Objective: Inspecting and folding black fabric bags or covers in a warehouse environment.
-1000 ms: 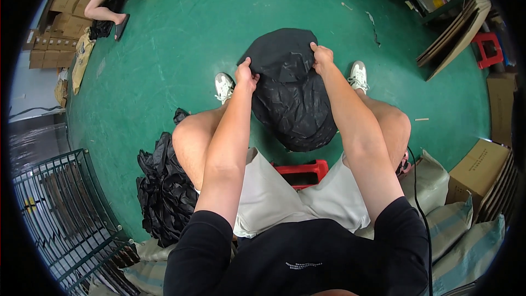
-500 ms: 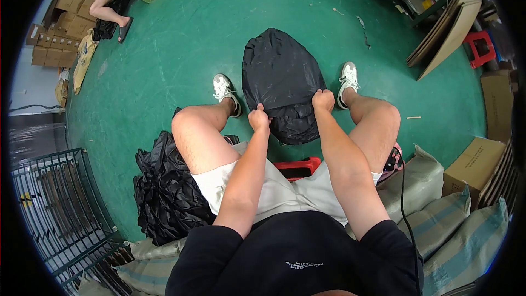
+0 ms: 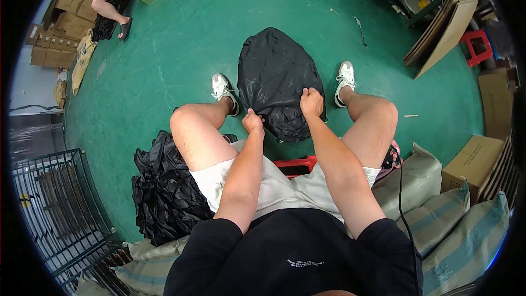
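Note:
Between my feet on the green floor lies a large rounded bundle in black, wrinkled sheeting, which looks like a black cover or bag [image 3: 276, 66]. My left hand [image 3: 253, 121] is closed on its near left edge. Farther up and to the right, my right hand [image 3: 312, 102] pinches the black material on its top. The fingertips of both hands are partly hidden by the hands themselves. What is inside the black cover, if anything, cannot be seen. A heap of similar crumpled black material [image 3: 167, 192] lies beside my left leg.
A red stool [image 3: 296, 166] shows between my thighs. Stuffed woven sacks [image 3: 433, 214] lie at the right. Farther right are a cardboard box [image 3: 472, 160] and leaning cardboard sheets [image 3: 444, 33]. A metal rack [image 3: 66, 203] stands at left. Another person's leg [image 3: 109, 8] shows far left.
My right hand has shifted left on the black material, and my left hand has moved slightly down and left. The fold across the cover has smoothed out toward me.

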`<action>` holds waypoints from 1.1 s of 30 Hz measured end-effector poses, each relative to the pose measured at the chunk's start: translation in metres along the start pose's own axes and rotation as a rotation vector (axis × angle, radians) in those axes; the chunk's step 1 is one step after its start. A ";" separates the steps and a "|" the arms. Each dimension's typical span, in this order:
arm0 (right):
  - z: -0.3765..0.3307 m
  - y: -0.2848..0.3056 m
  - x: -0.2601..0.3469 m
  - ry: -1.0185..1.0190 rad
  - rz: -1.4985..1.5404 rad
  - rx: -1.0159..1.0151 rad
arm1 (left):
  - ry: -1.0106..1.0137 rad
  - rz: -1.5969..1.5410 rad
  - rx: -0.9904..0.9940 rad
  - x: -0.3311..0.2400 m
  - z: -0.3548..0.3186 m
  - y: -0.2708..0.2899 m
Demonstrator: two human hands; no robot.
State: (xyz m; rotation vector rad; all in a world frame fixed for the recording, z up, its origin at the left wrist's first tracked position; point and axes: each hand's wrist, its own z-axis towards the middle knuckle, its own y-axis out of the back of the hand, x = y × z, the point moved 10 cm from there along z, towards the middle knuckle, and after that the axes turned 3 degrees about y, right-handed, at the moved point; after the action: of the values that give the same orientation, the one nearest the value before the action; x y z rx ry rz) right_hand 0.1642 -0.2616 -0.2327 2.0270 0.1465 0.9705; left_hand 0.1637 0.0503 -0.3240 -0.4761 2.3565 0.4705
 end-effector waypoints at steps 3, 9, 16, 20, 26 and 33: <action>0.009 0.017 -0.041 -0.222 0.116 -0.167 | -0.271 0.120 0.040 -0.021 -0.011 -0.017; 0.013 0.022 -0.054 -0.256 0.018 -0.118 | -0.312 0.383 0.100 -0.011 -0.035 -0.035; 0.002 0.012 -0.055 -0.231 0.053 -0.198 | -0.288 0.536 -0.085 -0.012 -0.028 -0.007; 0.008 0.010 -0.049 -0.158 -0.025 -0.219 | -0.294 0.601 -0.138 -0.035 -0.048 -0.007; -0.009 0.017 -0.018 0.135 -0.138 -0.335 | -0.999 0.633 -0.359 -0.153 -0.081 -0.062; -0.021 0.013 -0.018 0.273 -0.299 -0.439 | -1.176 0.993 -0.047 -0.249 -0.040 -0.214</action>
State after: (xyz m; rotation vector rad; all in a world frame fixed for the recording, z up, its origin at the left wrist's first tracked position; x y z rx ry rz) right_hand 0.1346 -0.2636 -0.2266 1.4220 0.3412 0.9833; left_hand 0.4141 -0.1020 -0.1697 0.8302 1.2494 0.9090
